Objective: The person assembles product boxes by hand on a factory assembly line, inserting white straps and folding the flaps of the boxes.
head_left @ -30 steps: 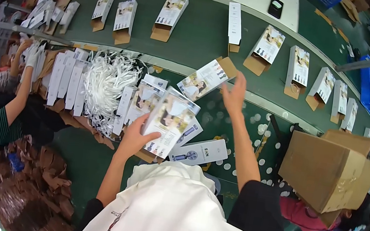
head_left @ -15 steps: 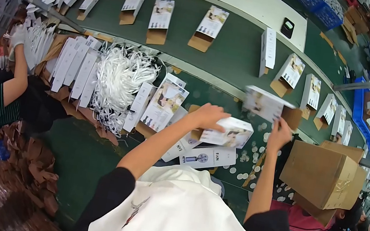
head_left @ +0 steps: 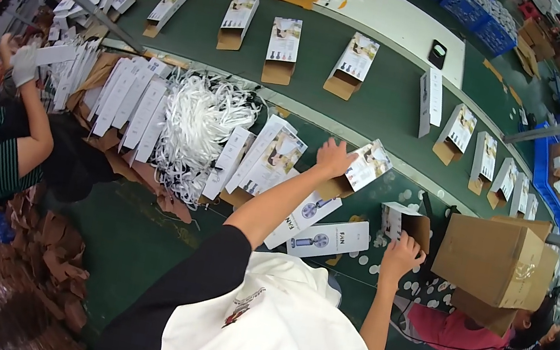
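My left hand (head_left: pixel 334 159) is closed on the near left edge of a white printed fan box (head_left: pixel 374 163), which stands tilted over the bench beside the conveyor with a brown inner flap showing below. To the right and nearer me, my right hand (head_left: pixel 401 257) grips a second carton (head_left: pixel 397 217), its brown end open toward the right. Some fingertips of that hand are hidden behind the carton. Between my arms, two white fan cartons (head_left: pixel 330 239) lie flat on the bench. More upright cartons (head_left: pixel 276 161) lean together left of my left forearm.
A green conveyor belt (head_left: pixel 391 97) carries several spaced cartons with open brown flaps. White cable bundles (head_left: pixel 197 134) are heaped left of the cartons. A large brown cardboard box (head_left: pixel 479 259) stands at right. A gloved co-worker (head_left: pixel 15 128) handles a white carton at left. Round white discs litter the bench.
My left hand has swung up and right with its box, away from the flat cartons. My right hand has come down with its carton. The belt's boxes appear further right.
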Demonstrator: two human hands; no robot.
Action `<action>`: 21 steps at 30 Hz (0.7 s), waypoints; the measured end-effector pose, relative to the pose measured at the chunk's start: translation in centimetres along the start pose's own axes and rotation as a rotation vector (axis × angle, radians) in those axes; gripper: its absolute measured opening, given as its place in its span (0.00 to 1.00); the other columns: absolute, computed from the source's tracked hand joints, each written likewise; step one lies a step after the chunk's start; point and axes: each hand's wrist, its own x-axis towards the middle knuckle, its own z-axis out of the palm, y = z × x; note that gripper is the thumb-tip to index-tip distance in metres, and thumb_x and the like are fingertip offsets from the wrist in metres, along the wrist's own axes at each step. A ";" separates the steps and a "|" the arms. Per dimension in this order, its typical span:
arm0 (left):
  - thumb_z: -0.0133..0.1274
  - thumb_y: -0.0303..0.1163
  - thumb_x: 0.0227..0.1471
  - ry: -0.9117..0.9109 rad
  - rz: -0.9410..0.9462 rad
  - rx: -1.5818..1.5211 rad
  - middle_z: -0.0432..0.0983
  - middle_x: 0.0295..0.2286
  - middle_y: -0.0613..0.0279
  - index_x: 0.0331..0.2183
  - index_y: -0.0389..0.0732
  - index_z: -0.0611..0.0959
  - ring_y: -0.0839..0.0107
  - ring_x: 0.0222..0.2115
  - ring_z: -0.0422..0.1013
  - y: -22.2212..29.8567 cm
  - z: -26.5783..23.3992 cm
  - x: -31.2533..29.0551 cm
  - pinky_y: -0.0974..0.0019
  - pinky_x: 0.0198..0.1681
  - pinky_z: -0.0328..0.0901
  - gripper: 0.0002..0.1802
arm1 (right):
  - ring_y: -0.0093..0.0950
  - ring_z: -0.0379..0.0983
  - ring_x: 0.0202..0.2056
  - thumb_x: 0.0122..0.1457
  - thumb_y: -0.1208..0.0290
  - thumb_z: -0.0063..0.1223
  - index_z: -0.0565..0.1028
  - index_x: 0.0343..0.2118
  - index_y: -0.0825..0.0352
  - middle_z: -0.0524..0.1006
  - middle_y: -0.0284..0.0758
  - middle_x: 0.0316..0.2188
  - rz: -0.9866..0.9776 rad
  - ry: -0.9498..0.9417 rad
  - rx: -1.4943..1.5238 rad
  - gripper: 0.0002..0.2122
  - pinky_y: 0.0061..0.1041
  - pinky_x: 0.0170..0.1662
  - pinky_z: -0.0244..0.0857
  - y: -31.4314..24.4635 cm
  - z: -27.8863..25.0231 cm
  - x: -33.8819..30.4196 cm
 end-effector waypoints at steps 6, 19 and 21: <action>0.52 0.30 0.46 0.714 0.544 0.165 0.75 0.42 0.51 0.41 0.40 0.79 0.53 0.45 0.69 -3.1 -10.3 -3.5 0.54 0.50 0.63 0.17 | 0.32 0.64 0.53 0.51 0.71 0.58 0.73 0.46 0.62 0.72 0.30 0.45 0.073 0.075 0.080 0.18 0.51 0.63 0.45 0.8 -1.6 -0.3; 0.59 0.41 0.43 0.411 0.189 0.750 0.76 0.20 0.56 0.17 0.41 0.79 0.54 0.27 0.73 -17.7 -20.8 -6.0 0.52 0.37 0.62 0.15 | 0.40 0.67 0.47 0.50 0.79 0.53 0.74 0.38 0.67 0.72 0.38 0.41 0.052 0.285 0.442 0.10 0.43 0.55 0.56 2.3 -5.3 1.9; 0.56 0.38 0.47 0.432 0.145 0.528 0.79 0.32 0.52 0.26 0.37 0.84 0.55 0.34 0.74 -14.1 -22.1 -7.1 0.55 0.43 0.64 0.13 | 0.40 0.68 0.44 0.51 0.80 0.53 0.74 0.35 0.68 0.73 0.38 0.39 0.037 0.313 0.461 0.08 0.41 0.52 0.58 2.6 -5.7 2.2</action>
